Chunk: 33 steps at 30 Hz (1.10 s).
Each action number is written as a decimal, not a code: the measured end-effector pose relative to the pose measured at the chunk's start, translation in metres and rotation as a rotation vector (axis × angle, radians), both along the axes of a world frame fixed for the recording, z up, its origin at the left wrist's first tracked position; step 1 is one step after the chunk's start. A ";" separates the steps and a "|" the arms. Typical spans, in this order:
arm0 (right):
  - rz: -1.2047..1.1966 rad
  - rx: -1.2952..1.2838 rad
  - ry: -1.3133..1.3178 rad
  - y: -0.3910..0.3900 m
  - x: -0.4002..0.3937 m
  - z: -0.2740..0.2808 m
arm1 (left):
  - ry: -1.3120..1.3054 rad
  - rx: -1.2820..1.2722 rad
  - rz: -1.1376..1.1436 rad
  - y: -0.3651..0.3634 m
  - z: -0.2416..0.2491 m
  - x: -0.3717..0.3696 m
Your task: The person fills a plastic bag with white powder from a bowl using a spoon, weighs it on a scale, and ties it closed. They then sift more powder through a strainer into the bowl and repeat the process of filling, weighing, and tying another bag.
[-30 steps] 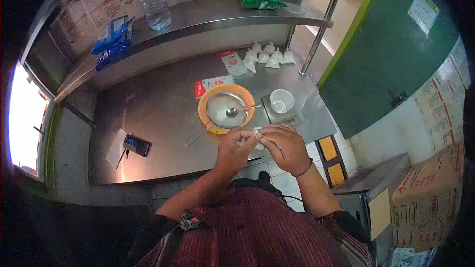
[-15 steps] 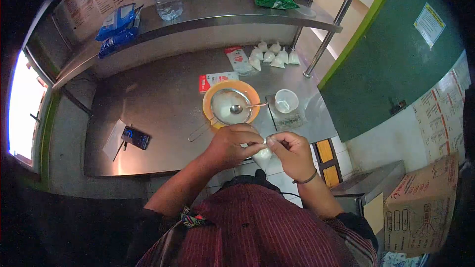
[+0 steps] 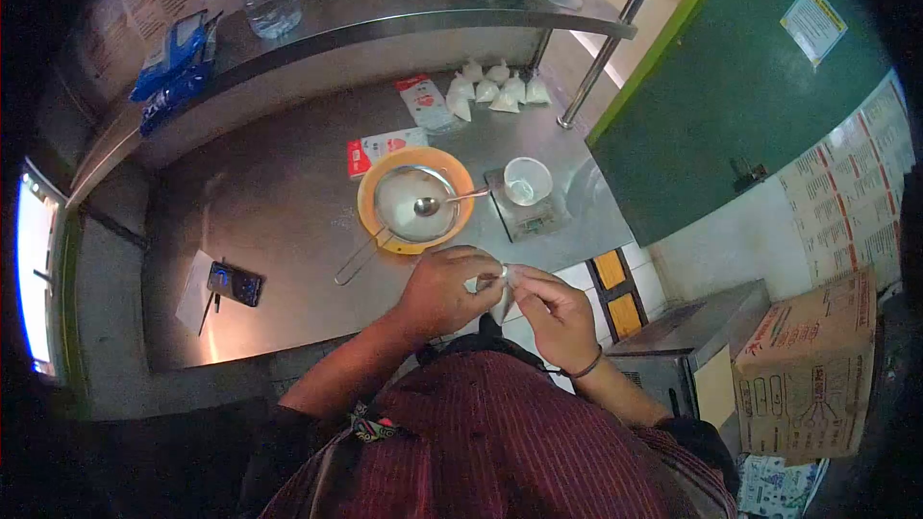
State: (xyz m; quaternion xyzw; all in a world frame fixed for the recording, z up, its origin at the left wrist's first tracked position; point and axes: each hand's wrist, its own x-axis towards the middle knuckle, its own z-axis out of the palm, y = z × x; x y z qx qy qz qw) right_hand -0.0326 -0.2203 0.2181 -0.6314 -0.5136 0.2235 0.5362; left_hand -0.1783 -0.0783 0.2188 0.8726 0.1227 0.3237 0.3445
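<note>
Translucent plastic shows between the two hands: I see a small bag (image 3: 502, 304), hanging just off the front edge of the steel table (image 3: 279, 202). Left hand (image 3: 443, 292) and right hand (image 3: 557, 315) both have thumb and fingers pinched together on its neck. Beyond them, the orange bowl (image 3: 366, 207) carries a wire sieve (image 3: 447, 180) with a metal spoon (image 3: 427, 206). Near the right edge, a white tub (image 3: 528, 183) stands upon a scale (image 3: 530, 224).

The hands (image 3: 454, 290) partly hide a small bag (image 3: 501, 304).
</note>
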 end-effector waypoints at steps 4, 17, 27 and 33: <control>-0.015 -0.083 0.093 0.009 0.015 0.004 | -0.100 -0.176 0.019 0.006 -0.016 0.021; 0.045 -0.308 0.471 0.049 0.116 -0.038 | 0.011 -1.274 -0.306 0.031 -0.091 0.103; 0.225 -0.551 0.419 0.059 0.190 -0.112 | 0.172 -1.123 -0.107 0.023 -0.163 0.155; 0.291 -0.402 0.204 0.048 0.203 -0.133 | 0.200 -1.027 0.072 -0.004 -0.160 0.165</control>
